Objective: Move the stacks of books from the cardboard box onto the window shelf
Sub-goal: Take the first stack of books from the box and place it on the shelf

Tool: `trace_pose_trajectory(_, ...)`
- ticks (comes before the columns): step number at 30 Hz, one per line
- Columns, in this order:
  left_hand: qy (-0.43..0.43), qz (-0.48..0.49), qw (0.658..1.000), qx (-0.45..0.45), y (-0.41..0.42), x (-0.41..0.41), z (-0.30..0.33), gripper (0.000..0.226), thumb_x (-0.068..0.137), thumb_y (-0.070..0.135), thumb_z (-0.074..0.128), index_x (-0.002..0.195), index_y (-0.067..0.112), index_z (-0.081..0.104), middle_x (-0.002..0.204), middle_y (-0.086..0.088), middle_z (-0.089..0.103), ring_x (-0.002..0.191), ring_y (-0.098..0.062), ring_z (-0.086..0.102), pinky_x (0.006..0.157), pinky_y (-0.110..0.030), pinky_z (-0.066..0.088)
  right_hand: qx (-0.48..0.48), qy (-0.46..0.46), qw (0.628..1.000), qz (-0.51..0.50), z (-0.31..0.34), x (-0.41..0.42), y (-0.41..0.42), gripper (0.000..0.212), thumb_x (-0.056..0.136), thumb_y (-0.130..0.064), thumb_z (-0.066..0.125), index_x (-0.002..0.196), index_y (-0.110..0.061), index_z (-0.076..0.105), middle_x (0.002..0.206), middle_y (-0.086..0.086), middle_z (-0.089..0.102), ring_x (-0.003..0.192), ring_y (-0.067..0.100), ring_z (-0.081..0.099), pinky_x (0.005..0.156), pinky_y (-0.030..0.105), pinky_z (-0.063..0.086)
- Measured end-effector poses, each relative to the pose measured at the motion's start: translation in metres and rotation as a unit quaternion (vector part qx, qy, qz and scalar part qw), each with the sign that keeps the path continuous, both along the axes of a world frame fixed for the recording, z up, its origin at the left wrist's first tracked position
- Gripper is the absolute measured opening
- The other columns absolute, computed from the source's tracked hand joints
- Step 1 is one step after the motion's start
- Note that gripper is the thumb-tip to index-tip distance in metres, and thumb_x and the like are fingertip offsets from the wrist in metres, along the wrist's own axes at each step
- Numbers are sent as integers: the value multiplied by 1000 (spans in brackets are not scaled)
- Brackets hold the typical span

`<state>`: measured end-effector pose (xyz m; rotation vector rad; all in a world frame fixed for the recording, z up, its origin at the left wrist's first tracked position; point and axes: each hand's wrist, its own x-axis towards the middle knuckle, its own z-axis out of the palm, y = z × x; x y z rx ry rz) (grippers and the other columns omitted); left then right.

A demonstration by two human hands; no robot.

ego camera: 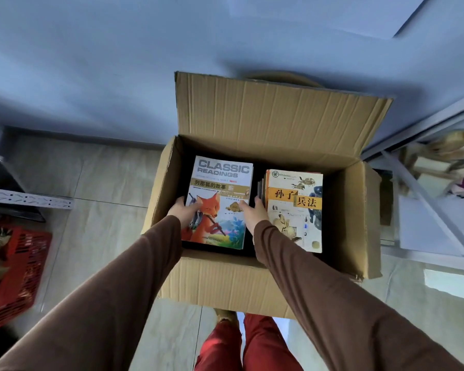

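From above I see the cardboard box (220, 279) open at the top. Its raised rear flap (279, 116) blocks entry from the far side. A narrow dark gap separates the fox-cover book stack (220, 199) from the yellow-cover book stack (296, 210); my right hand (255, 214) occupies it. Free space remains right of the yellow stack.

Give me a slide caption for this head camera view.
Both hands grip the fox-cover book stack inside the cardboard box.
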<state>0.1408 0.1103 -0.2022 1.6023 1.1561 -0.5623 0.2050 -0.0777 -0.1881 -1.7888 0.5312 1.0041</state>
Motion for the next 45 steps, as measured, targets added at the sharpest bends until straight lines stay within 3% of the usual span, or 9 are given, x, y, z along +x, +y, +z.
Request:
trace_pose_trajectory(10, -40, 113, 990, -77, -4, -9, -33, 66, 91, 38, 72, 146, 11, 48, 128, -16, 68, 114, -35, 68, 106, -50, 51, 28, 75, 995, -66, -39, -24, 9, 83, 98, -46, 53, 160, -19, 4, 167, 4, 13, 151, 29, 22, 122, 42, 22)
trace_pose_trajectory(15, -76, 100, 991, -46, -15, -17, -22, 69, 73, 44, 83, 129, 22, 50, 125, -14, 65, 103, -35, 71, 94, -53, 58, 10, 61, 992, -108, -40, -21, 1, 78, 99, -40, 55, 159, -14, 12, 166, 6, 17, 151, 28, 23, 122, 43, 22)
trace_pose_trajectory(19, -78, 93, 991, -61, -21, -19, -18, 68, 80, 32, 84, 133, 19, 44, 119, -12, 70, 97, -31, 74, 89, -48, 61, 0, 52, 993, -105, -32, -17, 0, 74, 100, -34, 55, 158, -11, 15, 165, 8, 21, 150, 29, 26, 122, 41, 24)
trace_pose_trajectory(24, -91, 162, 974, -127, -20, -19, 5, 53, 81, 18, 83, 123, 13, 50, 103, -15, 74, 68, -23, 77, 55, -35, 61, 11, 47, 998, -50, -13, -10, -7, 71, 100, -27, 56, 157, -8, 19, 162, 10, 28, 146, 29, 32, 119, 38, 28)
trace_pose_trajectory(27, -107, 189, 966, -140, -24, -24, 34, 43, 81, 19, 83, 112, 14, 52, 93, -12, 74, 59, -18, 76, 49, -30, 58, 29, 42, 999, -4, 11, -6, -17, 67, 96, -29, 63, 151, -4, 34, 153, 11, 44, 136, 28, 46, 111, 37, 37)
trace_pose_trajectory(32, -160, 230, 948, -153, -34, -51, 100, 44, 82, 19, 82, 116, 13, 54, 102, -13, 75, 68, -21, 76, 58, -34, 61, 85, 46, 995, 17, 84, -5, -21, 86, 80, -45, 77, 149, -9, 41, 146, 3, 49, 128, 23, 50, 94, 28, 36)
trace_pose_trajectory(36, -218, 280, 924, -145, -29, -85, 157, 45, 85, 18, 78, 119, 13, 50, 109, -15, 74, 73, -23, 76, 62, -37, 62, 158, -6, 986, 58, 150, -25, -3, 66, 80, -43, 79, 136, -20, 53, 124, -7, 61, 97, 7, 59, 75, 21, 41)
trace_pose_trajectory(40, -269, 325, 900, -114, -9, -143, 213, 41, 85, 26, 78, 113, 18, 50, 104, -10, 76, 69, -21, 77, 58, -36, 62, 219, -58, 969, 102, 205, -66, 32, 57, 79, -34, 82, 129, -19, 58, 118, -3, 73, 99, 10, 71, 75, 24, 54)
trace_pose_trajectory(45, -331, 378, 862, -66, 25, -258, 273, 47, 86, 28, 78, 122, 19, 50, 113, -11, 76, 84, -27, 76, 81, -52, 62, 276, -106, 938, 183, 263, -157, 95, 55, 79, -27, 82, 128, -15, 59, 118, 5, 73, 104, 20, 71, 82, 29, 58)
